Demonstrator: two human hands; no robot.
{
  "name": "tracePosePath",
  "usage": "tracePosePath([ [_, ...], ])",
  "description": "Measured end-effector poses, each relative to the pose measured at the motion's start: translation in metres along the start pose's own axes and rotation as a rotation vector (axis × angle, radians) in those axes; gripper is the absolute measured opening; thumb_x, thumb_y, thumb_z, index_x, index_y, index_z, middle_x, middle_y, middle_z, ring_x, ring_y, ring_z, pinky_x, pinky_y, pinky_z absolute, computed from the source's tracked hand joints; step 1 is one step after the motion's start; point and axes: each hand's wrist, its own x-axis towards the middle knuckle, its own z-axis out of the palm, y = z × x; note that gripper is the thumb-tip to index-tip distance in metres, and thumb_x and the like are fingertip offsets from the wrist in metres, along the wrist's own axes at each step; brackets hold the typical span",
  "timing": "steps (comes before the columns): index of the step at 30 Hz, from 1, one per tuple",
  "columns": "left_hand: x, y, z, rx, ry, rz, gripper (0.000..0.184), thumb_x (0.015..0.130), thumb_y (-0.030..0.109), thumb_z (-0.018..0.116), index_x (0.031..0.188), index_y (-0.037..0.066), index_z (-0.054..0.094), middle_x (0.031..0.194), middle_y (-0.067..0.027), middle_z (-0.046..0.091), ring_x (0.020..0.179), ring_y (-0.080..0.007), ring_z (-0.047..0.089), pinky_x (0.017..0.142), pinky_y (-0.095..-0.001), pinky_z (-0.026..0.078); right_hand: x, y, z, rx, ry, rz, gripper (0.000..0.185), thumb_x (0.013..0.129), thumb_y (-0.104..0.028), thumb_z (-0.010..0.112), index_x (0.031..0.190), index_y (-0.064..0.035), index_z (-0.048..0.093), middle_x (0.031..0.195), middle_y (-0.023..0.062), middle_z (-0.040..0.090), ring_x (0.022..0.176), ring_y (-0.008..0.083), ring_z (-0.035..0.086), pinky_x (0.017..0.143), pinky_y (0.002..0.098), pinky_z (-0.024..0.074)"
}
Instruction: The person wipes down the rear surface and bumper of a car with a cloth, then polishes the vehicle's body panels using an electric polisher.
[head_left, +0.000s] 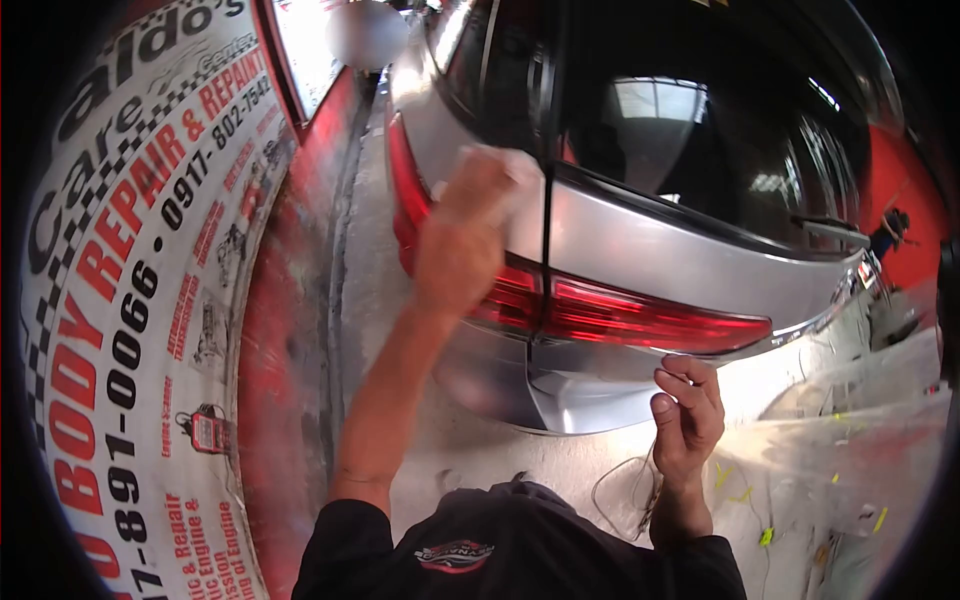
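My left hand (468, 235) is blurred by motion and closed on a white cloth (520, 190). The cloth lies against the silver rear corner of a car (640, 240), just above the red tail light (630, 312). Part of that light is hidden behind my left wrist. Below the light's right half, my right hand (690, 415) is held up near the bumper (600, 395). Its fingers are loosely bent, with the thumb apart and nothing visible between them.
A printed repair-shop banner (150, 300) runs along the left side, by a red-stained wall (290, 380). The dark rear window (700, 130) carries a wiper (830, 230). Clear plastic sheeting (820, 460) and a thin cable (610, 485) lie at lower right.
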Motion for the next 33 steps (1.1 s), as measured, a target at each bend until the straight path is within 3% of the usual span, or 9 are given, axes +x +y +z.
tracePosePath([
  [3,0.022,-0.022,-0.012,-0.063,-0.092,-0.580,0.042,0.090,-0.003,0.056,0.130,0.006,0.065,0.140,-0.0203,0.058,0.133,-0.0428,0.053,0.111,-0.0479,0.044,-0.006,-0.006,-0.003,0.014,-0.005,-0.016,0.018,0.090,0.000,0.072,0.109,0.0011,0.072,0.115,0.0194,0.066,0.101,0.0292,0.066,0.086,0.0368,0.0556],
  [6,0.014,0.004,-0.008,-0.031,-0.066,-0.469,0.044,0.095,-0.001,0.059,0.138,0.005,0.062,0.142,-0.0275,0.057,0.137,-0.0417,0.052,0.114,-0.0420,0.042,-0.016,-0.002,-0.006,0.031,-0.006,-0.009,0.018,0.090,0.000,0.072,0.108,0.0013,0.072,0.115,0.0202,0.066,0.100,0.0293,0.066,0.084,0.0358,0.0565],
  [7,-0.010,0.006,0.002,0.163,-0.067,-0.191,0.047,0.094,-0.002,0.060,0.140,0.005,0.061,0.145,-0.0241,0.057,0.140,-0.0406,0.050,0.115,-0.0437,0.041,-0.016,0.000,-0.005,0.034,-0.004,-0.013,0.018,0.090,0.000,0.072,0.108,0.0012,0.072,0.115,0.0204,0.065,0.099,0.0293,0.066,0.083,0.0354,0.0566],
  [9,-0.026,0.054,0.007,0.129,-0.237,-0.002,0.047,0.089,-0.003,0.064,0.136,0.003,0.065,0.148,-0.0192,0.057,0.147,-0.0405,0.042,0.120,-0.0519,0.035,-0.018,0.002,-0.004,0.029,-0.018,0.015,0.019,0.090,0.000,0.073,0.108,0.0005,0.073,0.115,0.0186,0.066,0.097,0.0280,0.066,0.082,0.0341,0.0566],
  [16,-0.019,0.133,0.091,0.037,-0.388,0.282,0.042,0.095,0.009,0.055,0.135,0.005,0.066,0.149,-0.0124,0.057,0.150,-0.0348,0.040,0.122,-0.0509,0.032,-0.015,0.003,0.010,0.056,-0.049,0.040,0.021,0.088,0.002,0.073,0.108,0.0000,0.073,0.115,0.0173,0.066,0.097,0.0282,0.066,0.083,0.0343,0.0554],
  [21,-0.017,0.073,0.046,0.123,-0.226,0.160,0.043,0.093,0.000,0.058,0.135,0.003,0.066,0.151,-0.0120,0.056,0.148,-0.0341,0.042,0.121,-0.0480,0.035,-0.028,0.007,-0.008,0.022,0.018,0.070,0.019,0.087,0.002,0.072,0.106,0.0004,0.072,0.113,0.0189,0.067,0.100,0.0298,0.066,0.086,0.0364,0.0548],
  [24,-0.005,0.035,0.028,0.034,0.004,-0.070,0.046,0.086,-0.010,0.056,0.130,0.000,0.067,0.146,-0.0169,0.059,0.142,-0.0433,0.046,0.117,-0.0499,0.039,-0.046,0.013,-0.024,0.029,0.058,0.201,0.018,0.089,-0.001,0.071,0.107,0.0003,0.072,0.113,0.0192,0.067,0.105,0.0290,0.064,0.091,0.0365,0.0504],
  [31,-0.044,0.054,0.011,0.130,-0.071,-0.020,0.039,0.092,0.004,0.055,0.128,0.009,0.071,0.139,-0.0168,0.064,0.137,-0.0405,0.053,0.114,-0.0509,0.040,-0.050,0.019,-0.023,0.113,0.051,0.195,0.017,0.095,-0.007,0.067,0.109,0.0016,0.072,0.118,0.0192,0.065,0.108,0.0290,0.062,0.091,0.0362,0.0489],
  [33,-0.031,0.007,0.004,0.047,0.159,-0.192,0.032,0.097,0.011,0.054,0.122,0.011,0.074,0.128,-0.0198,0.069,0.127,-0.0397,0.061,0.107,-0.0479,0.047,-0.045,0.019,-0.023,0.112,0.014,0.171,0.018,0.094,-0.005,0.066,0.110,0.0017,0.072,0.118,0.0197,0.065,0.108,0.0293,0.062,0.091,0.0364,0.0489],
])
